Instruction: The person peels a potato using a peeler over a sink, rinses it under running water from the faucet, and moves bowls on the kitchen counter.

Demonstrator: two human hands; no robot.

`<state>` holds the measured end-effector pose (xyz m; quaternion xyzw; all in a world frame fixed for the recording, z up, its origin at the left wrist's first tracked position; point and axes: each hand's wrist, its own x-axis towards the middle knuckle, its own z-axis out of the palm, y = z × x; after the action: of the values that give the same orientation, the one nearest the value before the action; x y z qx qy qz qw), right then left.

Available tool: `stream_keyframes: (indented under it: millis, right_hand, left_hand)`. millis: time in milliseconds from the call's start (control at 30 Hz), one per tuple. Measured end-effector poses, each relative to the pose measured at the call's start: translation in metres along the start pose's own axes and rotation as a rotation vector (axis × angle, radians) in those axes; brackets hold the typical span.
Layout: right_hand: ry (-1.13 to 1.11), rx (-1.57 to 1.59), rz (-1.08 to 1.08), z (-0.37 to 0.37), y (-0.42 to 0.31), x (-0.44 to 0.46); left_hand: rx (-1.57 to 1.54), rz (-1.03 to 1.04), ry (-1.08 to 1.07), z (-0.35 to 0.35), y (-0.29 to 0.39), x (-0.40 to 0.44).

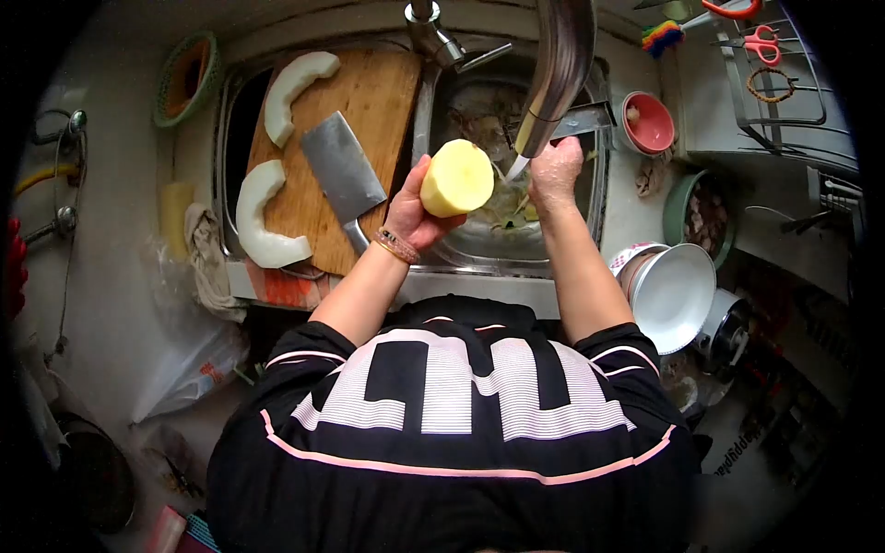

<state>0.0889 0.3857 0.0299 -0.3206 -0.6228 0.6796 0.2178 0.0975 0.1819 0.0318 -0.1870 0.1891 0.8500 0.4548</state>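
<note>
My left hand is wrapped round a thick, pale yellow peeled potato, held above the right sink basin with its broad end upward. My right hand is closed beside the tap spout, over the right part of the basin. Whatever it may hold is hidden. A flat metal piece shows just beyond its knuckles; I cannot tell whether the hand touches it. Between the two hands, a pale streak like running water comes from the spout. Peel scraps lie in the basin below.
A cleaver lies on the wooden cutting board over the left basin. Two curved white melon-like pieces rest there too. Right of the sink stand a pink bowl, a green bowl and a white basin.
</note>
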Motion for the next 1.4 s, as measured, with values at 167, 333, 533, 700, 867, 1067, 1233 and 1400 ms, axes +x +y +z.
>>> stream_keyframes:
  millis: [167, 333, 533, 700, 867, 1067, 1233, 1400]
  right_hand:
    - [-0.445, 0.186, 0.382, 0.011, -0.041, -0.029]
    - [-0.113, 0.106, 0.456, -0.017, 0.022, 0.021]
    - [-0.196, 0.007, 0.195, -0.033, 0.001, 0.009]
    - [0.048, -0.359, -0.080, -0.061, 0.014, 0.002]
    - [0.089, -0.230, -0.033, -0.088, 0.036, -0.006]
    - [0.181, 0.037, -0.221, -0.091, -0.029, -0.020]
    - [-0.115, 0.154, -0.043, -0.077, -0.026, -0.035]
    - [0.087, 0.090, -0.019, -0.070, -0.007, -0.029]
  left_hand:
    - [-0.059, -0.001, 0.042, -0.003, -0.002, 0.007]
    - [0.033, -0.067, -0.149, -0.012, -0.010, 0.004]
    - [-0.129, -0.227, -0.221, -0.014, -0.008, 0.028]
    - [0.112, -0.107, -0.111, 0.021, -0.011, 0.047]
    - [0.260, -0.103, -0.072, 0.032, -0.025, 0.074]
    - [0.466, -0.128, -0.018, 0.064, -0.032, 0.077]
    - [0.523, -0.043, 0.061, 0.062, -0.039, 0.077]
    - [0.454, 0.045, 0.000, 0.058, -0.034, 0.064]
